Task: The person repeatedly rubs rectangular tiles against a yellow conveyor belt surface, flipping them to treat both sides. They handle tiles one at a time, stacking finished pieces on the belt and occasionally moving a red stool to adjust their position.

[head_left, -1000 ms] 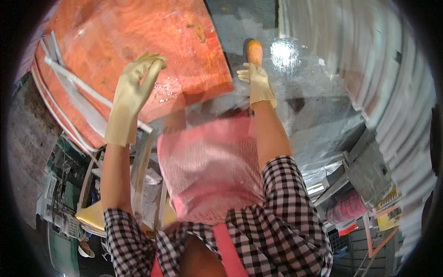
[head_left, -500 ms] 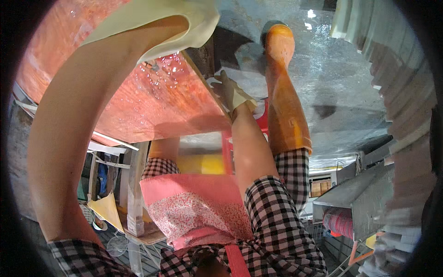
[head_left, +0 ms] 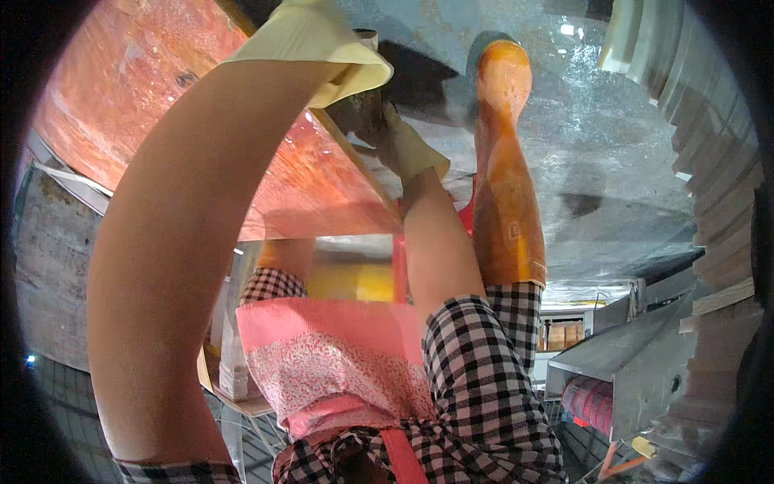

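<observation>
Wearing pale gloves (head_left: 310, 40), hands (head_left: 393, 139) near orange board (head_left: 310, 185), edge alongside

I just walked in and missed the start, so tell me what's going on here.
A person in a checked shirt and pink apron works at a wet-looking orange-red board. The gloved left hand reaches across it at the top of the view; its fingers are hidden. The gloved right hand is down by the board's right edge, next to something dark; whether either hand grips anything can't be told. An orange boot stands on the grey floor.
</observation>
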The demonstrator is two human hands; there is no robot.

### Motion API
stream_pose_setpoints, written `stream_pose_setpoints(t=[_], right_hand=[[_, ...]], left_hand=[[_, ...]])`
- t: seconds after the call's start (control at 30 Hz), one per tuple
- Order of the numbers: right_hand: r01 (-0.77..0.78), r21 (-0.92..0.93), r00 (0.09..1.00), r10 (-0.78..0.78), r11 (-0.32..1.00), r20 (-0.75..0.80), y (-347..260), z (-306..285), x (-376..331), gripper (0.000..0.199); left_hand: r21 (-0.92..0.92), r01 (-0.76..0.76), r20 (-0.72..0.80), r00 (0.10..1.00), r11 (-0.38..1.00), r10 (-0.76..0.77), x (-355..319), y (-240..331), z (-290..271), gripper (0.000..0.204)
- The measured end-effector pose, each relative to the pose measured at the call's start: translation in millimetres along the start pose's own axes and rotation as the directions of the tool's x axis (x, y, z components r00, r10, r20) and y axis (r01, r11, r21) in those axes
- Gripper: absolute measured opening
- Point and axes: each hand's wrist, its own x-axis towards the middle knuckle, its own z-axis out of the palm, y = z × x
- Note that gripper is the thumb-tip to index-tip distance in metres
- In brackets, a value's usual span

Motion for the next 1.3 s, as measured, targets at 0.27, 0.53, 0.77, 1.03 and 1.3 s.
stream_pose_setpoints(t=[0.27,0.53,0.77,1.03,1.3], right_hand=[[0.07,-0.485,0.988,-0.126,0.872,-0.084,3,-1,18,0.057],[0.066,-0.49,0.932,-0.229,0.869,-0.281,-1,6,16,0.081],[0.078,-0.527,0.862,-0.323,0.846,-0.391,13,-28,62,0.101],[-0.013,-0.798,0.781,-0.493,0.602,-0.385,9,-25,93,0.095],[0.2,-0.827,0.799,-0.576,0.525,-0.172,-64,54,36,0.029]], left_hand=[[0.006,0.032,0.021,0.999,0.999,-0.032,-2,6,5,0.026],[0.01,0.002,0.1,0.995,1.0,-0.003,-6,15,5,0.028],[0.02,-0.019,0.16,0.987,1.0,0.016,-5,18,4,0.03],[0.032,-0.056,0.214,0.976,0.998,0.048,-3,20,3,0.032],[0.072,-0.069,0.288,0.957,0.995,0.045,3,18,-14,0.035]])
